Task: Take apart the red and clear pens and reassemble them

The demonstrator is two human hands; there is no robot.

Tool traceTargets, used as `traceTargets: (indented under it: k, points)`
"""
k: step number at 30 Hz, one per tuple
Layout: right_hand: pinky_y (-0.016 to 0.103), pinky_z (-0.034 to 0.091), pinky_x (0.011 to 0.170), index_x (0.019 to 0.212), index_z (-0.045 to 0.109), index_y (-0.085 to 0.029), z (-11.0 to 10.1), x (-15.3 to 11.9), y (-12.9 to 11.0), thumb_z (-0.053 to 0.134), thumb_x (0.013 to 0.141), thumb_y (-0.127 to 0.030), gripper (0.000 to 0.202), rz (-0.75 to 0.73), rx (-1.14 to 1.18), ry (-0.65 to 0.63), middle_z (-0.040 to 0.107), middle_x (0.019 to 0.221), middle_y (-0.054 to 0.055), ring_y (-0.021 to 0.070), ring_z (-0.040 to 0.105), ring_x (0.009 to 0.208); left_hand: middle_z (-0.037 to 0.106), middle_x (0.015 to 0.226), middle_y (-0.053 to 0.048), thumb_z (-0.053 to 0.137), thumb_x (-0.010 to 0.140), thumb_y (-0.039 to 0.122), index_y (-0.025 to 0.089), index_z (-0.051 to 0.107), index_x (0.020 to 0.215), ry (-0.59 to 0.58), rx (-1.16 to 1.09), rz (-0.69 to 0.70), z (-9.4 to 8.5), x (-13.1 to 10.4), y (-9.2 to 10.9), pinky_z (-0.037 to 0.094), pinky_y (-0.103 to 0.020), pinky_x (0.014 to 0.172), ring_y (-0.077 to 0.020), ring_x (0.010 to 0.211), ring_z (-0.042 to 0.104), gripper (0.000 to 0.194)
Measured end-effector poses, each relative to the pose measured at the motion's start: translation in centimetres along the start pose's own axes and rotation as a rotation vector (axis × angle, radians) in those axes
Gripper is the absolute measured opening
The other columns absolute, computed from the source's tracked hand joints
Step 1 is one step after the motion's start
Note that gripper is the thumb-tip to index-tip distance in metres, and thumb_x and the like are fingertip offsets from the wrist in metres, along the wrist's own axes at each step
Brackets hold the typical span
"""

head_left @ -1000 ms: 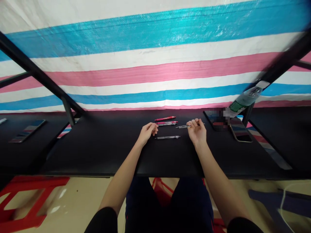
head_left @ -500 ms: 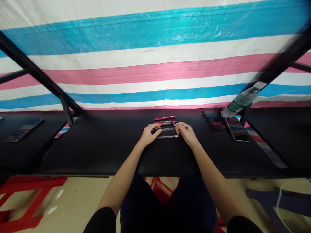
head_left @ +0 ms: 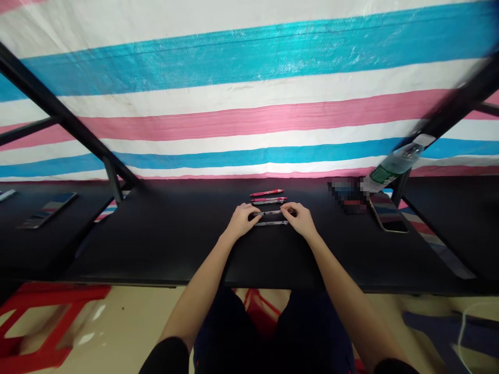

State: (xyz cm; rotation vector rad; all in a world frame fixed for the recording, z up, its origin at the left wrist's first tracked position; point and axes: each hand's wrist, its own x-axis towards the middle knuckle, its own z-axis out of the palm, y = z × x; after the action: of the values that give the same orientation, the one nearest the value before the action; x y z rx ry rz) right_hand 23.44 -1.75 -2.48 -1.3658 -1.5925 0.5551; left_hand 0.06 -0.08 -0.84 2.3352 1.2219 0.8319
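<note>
Table point(head_left: 156, 244): black-topped, running across the view in front of the person.
Grey pen point(head_left: 270, 213): lies crosswise between the two hands, near the middle of the table; whether it touches the tabletop or is slightly raised, I cannot tell.
Left hand point(head_left: 240, 222): thumb and fingertips pinch the grey pen at its left end.
Right hand point(head_left: 301, 219): thumb and fingertips pinch the other end, palm turned inward.
Clear pen point(head_left: 272, 223): on the table just on the near side of the grey pen, roughly parallel to it.
Pink pen point(head_left: 270, 199): on the table just beyond the grey pen; too small to tell whether a second one lies against it.
Red pen point(head_left: 267, 193): farthest from the person, slightly slanted.
Bottle point(head_left: 394, 166): white cap, green label, toward the back right.
Phone point(head_left: 389, 214): dark screen upward, just in front of the bottle.
Striped sheet point(head_left: 249, 114): blue, white and pink, behind the table.
</note>
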Motion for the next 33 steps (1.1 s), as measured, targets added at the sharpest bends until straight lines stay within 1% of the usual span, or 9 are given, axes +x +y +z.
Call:
traceTargets:
  k: [4,8,12,14,16,19,24,28,33]
  points:
    - [0.035,0.046,0.071,0.076,0.068,-0.021,0.0,0.0,0.2,0.056,0.082,-0.035,0.019,-0.064,-0.086,0.007,0.067,0.073,0.005,0.0203,0.056,0.070,0.068,0.087,-0.004,0.059,0.087,0.028,0.021,0.069,0.089,-0.002,-0.021,0.003,0.0,0.0,0.0,0.045,-0.033,0.078,-0.0195,0.083,0.057,0.012]
    - [0.034,0.045,0.069,0.074,0.068,-0.021,0.1,0.2,0.3,0.053,0.083,-0.034,0.022,-0.066,-0.113,0.026,0.062,0.070,0.004,0.0194,0.055,0.068,0.067,0.086,-0.005,0.053,0.091,0.029,0.021,0.068,0.091,0.058,-0.048,-0.016,0.1,-0.1,0.0,0.046,-0.033,0.080,-0.0192,0.085,0.058,0.017]
    - [0.037,0.047,0.074,0.079,0.070,-0.021,0.0,0.2,0.8,0.049,0.083,-0.033,0.024,-0.015,-0.158,0.082,0.066,0.079,0.007,0.0222,0.057,0.075,0.065,0.089,-0.006,0.050,0.091,0.026,0.020,0.067,0.090,0.188,-0.012,-0.057,0.2,-0.1,-0.3,0.047,-0.035,0.086,-0.0201,0.089,0.058,0.018]
    - [0.041,0.048,0.080,0.085,0.071,-0.021,-0.1,0.2,1.0,0.049,0.083,-0.032,0.025,0.007,-0.171,0.110,0.070,0.088,0.009,0.0252,0.059,0.084,0.065,0.099,-0.009,0.052,0.089,0.024,0.019,0.067,0.096,0.252,0.030,-0.101,0.2,-0.1,-0.7,0.047,-0.038,0.090,-0.0222,0.096,0.058,0.018]
    - [0.045,0.047,0.089,0.092,0.072,-0.020,-0.1,0.2,1.2,0.050,0.082,-0.032,0.027,0.008,-0.171,0.123,0.072,0.098,0.011,0.0281,0.060,0.095,0.066,0.107,-0.010,0.054,0.088,0.024,0.019,0.067,0.102,0.279,0.062,-0.140,0.3,-0.1,-1.0,0.046,-0.041,0.093,-0.0246,0.102,0.058,0.020]
    - [0.049,0.044,0.097,0.101,0.071,-0.020,0.0,0.2,1.3,0.051,0.082,-0.033,0.030,-0.010,-0.167,0.105,0.071,0.106,0.012,0.0299,0.059,0.106,0.069,0.108,-0.009,0.055,0.087,0.024,0.021,0.068,0.103,0.247,0.072,-0.146,0.4,-0.1,-1.3,0.046,-0.043,0.094,-0.0259,0.105,0.059,0.020]
    - [0.049,0.045,0.098,0.104,0.071,-0.020,0.1,0.1,1.3,0.051,0.082,-0.034,0.033,-0.027,-0.171,0.055,0.071,0.110,0.012,0.0295,0.061,0.107,0.071,0.101,-0.007,0.054,0.087,0.021,0.020,0.069,0.099,0.185,0.055,-0.131,0.5,0.0,-1.3,0.046,-0.042,0.091,-0.0250,0.101,0.060,0.019]
    - [0.050,0.043,0.102,0.106,0.070,-0.018,0.1,0.1,1.7,0.051,0.082,-0.035,0.035,-0.033,-0.175,0.087,0.068,0.117,0.014,0.0299,0.059,0.114,0.071,0.100,-0.007,0.053,0.087,0.018,0.020,0.069,0.098,0.181,0.056,-0.137,0.4,0.0,-1.2,0.046,-0.042,0.091,-0.0250,0.100,0.060,0.019]
    - [0.052,0.039,0.105,0.110,0.068,-0.019,0.6,0.2,2.3,0.052,0.081,-0.035,0.037,-0.078,-0.214,0.045,0.067,0.120,0.014,0.0313,0.055,0.120,0.066,0.103,-0.007,0.059,0.086,0.023,0.021,0.069,0.097,0.202,0.049,-0.074,0.3,-0.1,-0.9,0.045,-0.041,0.091,-0.0233,0.100,0.057,0.015]
